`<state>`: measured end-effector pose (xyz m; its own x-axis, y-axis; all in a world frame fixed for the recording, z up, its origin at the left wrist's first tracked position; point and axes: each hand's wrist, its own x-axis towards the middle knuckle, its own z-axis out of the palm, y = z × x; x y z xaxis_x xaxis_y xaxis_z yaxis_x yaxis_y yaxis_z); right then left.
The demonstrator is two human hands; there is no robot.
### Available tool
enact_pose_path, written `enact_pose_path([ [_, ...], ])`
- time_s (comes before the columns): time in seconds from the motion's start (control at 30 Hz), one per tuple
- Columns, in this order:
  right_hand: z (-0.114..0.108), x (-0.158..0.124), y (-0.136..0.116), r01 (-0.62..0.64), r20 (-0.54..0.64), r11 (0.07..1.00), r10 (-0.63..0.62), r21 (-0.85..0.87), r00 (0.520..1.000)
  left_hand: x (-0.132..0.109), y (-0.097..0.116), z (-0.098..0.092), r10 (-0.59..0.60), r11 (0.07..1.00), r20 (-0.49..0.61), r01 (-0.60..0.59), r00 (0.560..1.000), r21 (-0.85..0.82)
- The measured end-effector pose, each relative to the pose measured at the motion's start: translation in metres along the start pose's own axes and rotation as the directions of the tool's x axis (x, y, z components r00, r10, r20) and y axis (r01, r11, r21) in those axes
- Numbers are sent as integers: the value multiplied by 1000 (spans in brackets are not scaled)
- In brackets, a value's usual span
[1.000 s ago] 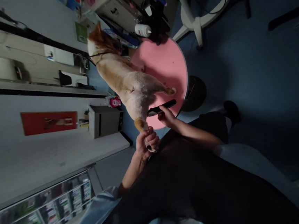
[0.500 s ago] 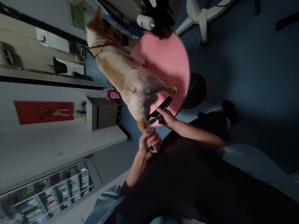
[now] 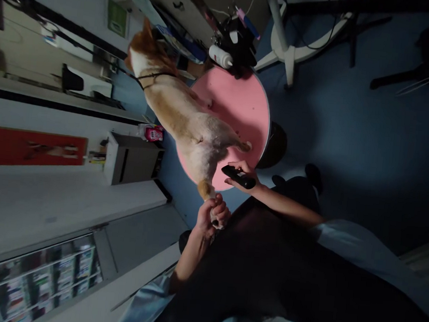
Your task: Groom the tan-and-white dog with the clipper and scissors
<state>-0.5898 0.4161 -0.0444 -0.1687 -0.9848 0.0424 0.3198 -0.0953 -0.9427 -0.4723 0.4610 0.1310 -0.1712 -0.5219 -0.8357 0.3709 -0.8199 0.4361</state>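
My left hand (image 3: pixel 213 215) is closed around the paw of a tan-and-white dog's (image 3: pixel 179 109) raised hind leg, which is stretched back toward me. Most of the paw is hidden by my fingers. In my right hand (image 3: pixel 251 173) is a black hair clipper (image 3: pixel 238 176), held just beside that leg and apart from it. The dog stands on a round pink table (image 3: pixel 248 96), its rear toward me and its coat cut short on the back and haunches. A thin black loop (image 3: pixel 156 75) circles its neck.
By the table's far edge are a white bottle (image 3: pixel 220 57) and a black holder (image 3: pixel 241 45) with tools. A white wheeled stand (image 3: pixel 284 49) is on the blue floor. A grey cabinet (image 3: pixel 134 160) and a pink packet (image 3: pixel 154 133) lie to the left, near a red poster (image 3: pixel 35 149).
My right hand has drawn the clipper back from the raised leg and turned it, so its end now points differently. My left hand keeps hold of the paw. The view has shifted.
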Motion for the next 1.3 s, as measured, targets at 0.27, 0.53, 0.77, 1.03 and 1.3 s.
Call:
enact_pose_path([
  [0.27, -15, 21, 5, 219, 82, 955, -207, -199, 975, -9, 17, 0, 29, 998, 59, -33, 998, 60],
  [0.53, 3, 40, 6, 263, 179, 938, -225, -225, 958, -20, 27, -8, 19, 995, 42, -23, 999, 93],
  [0.77, 9, 33, 0, 248, 239, 894, -166, -372, 957, -23, 30, -15, 13, 997, 73, -18, 997, 76],
  [1.03, 25, 28, 7, 242, 274, 861, -126, -447, 953, -28, 34, -22, 3, 997, 52, -7, 999, 71],
  [1.3, 20, 35, 13, 194, 288, 839, -47, -508, 956, -23, 37, -40, 2, 993, 54, -8, 999, 118],
])
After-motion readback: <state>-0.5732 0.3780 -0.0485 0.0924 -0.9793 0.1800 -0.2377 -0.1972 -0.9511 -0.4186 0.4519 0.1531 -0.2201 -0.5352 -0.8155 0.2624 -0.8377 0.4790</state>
